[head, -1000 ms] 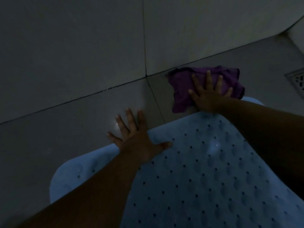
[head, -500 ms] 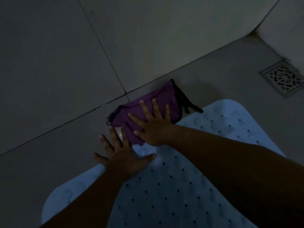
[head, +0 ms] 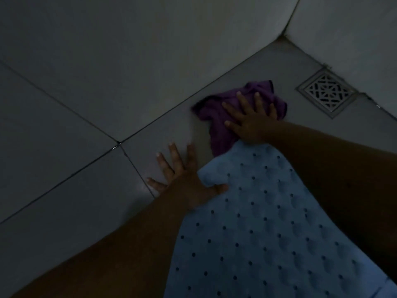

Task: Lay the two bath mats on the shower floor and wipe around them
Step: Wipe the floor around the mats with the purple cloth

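A light blue bath mat (head: 268,222) lies flat on the grey tiled shower floor (head: 64,190), its surface covered in raised bumps and rows of small dark holes, one rounded corner pointing toward the wall; only this one mat shows. A crumpled purple cloth (head: 217,123) sits on the floor just beyond that corner, touching the mat's edge and close to the wall joint. The right hand (head: 249,121) presses flat on the cloth with fingers spread, and the left hand (head: 182,181) rests splayed on the floor, its thumb on the mat's edge.
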